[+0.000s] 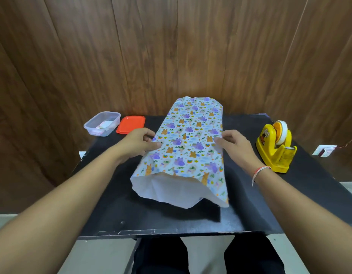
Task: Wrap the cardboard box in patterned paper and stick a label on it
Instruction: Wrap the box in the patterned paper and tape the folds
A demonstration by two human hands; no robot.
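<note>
Paper (189, 139) wrapped over the box mid-surface (111, 204), ends unsealed.
Left hand (138, 142) and right hand (234, 144) gripping paper sides, fingers (154, 145) curled on it. Likely to spring open if released untaped; near flap gaping. Right of paper: dispenser (275, 147), unobstructed. Left: tub (102, 123), lid (131, 124).

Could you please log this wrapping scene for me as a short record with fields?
surface: black table
paper: patterned paper folded into a tube, near end open, box not visible
left hand: grips the paper's left edge
right hand: grips the paper's right edge
tape: yellow tape dispenser, right of the paper
far left: clear tub beside orange lid
</note>
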